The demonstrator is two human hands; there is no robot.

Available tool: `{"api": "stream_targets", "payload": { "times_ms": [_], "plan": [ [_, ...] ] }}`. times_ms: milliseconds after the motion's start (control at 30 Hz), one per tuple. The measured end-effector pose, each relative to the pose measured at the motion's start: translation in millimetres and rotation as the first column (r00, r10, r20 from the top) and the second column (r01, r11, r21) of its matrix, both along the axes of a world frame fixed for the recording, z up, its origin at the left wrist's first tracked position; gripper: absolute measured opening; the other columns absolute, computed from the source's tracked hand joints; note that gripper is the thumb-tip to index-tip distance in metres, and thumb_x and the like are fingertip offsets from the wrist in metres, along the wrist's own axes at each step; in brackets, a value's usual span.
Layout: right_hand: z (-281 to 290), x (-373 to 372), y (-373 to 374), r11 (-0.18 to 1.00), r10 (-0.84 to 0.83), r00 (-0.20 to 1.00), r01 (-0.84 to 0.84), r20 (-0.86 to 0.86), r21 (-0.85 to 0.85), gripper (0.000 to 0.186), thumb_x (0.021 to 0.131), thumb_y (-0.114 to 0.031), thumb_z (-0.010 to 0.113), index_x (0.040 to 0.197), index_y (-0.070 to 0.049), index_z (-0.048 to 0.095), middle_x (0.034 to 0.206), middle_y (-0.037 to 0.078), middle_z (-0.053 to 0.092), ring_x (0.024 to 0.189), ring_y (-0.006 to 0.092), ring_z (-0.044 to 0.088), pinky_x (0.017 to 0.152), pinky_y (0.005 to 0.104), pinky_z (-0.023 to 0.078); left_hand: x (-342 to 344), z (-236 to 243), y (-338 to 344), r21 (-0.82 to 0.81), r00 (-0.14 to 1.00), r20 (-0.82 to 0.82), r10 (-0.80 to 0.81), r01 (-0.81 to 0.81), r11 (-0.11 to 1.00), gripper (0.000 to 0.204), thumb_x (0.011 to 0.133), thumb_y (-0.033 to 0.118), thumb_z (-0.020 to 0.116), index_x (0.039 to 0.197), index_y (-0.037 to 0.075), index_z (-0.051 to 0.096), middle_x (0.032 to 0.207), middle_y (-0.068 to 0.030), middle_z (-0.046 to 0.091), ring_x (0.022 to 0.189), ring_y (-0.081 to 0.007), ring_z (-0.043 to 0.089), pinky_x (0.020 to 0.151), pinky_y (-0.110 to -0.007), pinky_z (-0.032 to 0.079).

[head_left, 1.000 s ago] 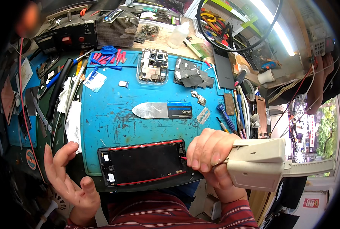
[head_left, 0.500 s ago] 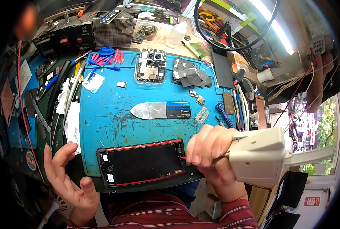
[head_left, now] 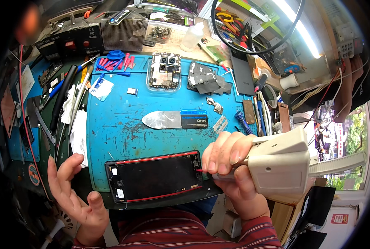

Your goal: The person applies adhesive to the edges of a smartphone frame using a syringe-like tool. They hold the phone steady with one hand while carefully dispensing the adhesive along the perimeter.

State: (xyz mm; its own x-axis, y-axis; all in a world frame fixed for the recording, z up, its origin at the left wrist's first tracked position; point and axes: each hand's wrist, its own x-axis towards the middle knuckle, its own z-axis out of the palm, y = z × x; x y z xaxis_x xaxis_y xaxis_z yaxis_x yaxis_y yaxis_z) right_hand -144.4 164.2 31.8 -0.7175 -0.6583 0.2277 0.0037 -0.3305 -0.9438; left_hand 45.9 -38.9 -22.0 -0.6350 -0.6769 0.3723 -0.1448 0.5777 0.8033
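In my right hand [head_left: 231, 168] is a cream-coloured glue gun [head_left: 281, 174], the fingers wrapped round its front part. Its thin red tip [head_left: 199, 170] sits at the right end of an opened phone [head_left: 153, 177]. The phone lies dark side up near the mat's front edge, with red lines along both long sides and white patches at its left end. Whether the tip touches the phone I cannot tell. Left of the phone, my left hand [head_left: 78, 197] hovers with fingers apart and holds nothing.
A blue mat [head_left: 114, 124] carries a curved metal pry blade [head_left: 163, 120], a clear tray with camera and circuit boards [head_left: 166, 71], a stack of dark flat parts [head_left: 205, 78] and blue and pink clips [head_left: 115, 64]. Pens and tools [head_left: 63, 95] lie left; a black cable loop [head_left: 258, 54] hangs at upper right.
The glue gun has tilted slightly, its body rising a little in my right hand. My left hand and the phone stay nearly where they were.
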Motion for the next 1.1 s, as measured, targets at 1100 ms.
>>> {"api": "stream_targets", "payload": {
  "times_ms": [1100],
  "plan": [
    [5.1, 2.5, 3.5, 0.998, 0.007, 0.997, -0.002, -0.079, 0.065, 0.025, 0.098, -0.030, 0.067, 0.099, -0.014, 0.048, 0.082, 0.001, 0.052, 0.080, 0.0161, 0.054, 0.072, 0.0340, 0.050, -4.2, 1.0, 1.6, 0.007, 1.000, -0.010, 0.009, -0.009, 1.000, 0.099, 0.095, 0.058, 0.059, 0.150, -0.013, 0.017, 0.128, -0.0213, 0.057, 0.118, -0.0265, 0.055, 0.100, -0.036, 0.041]
  ]
}}
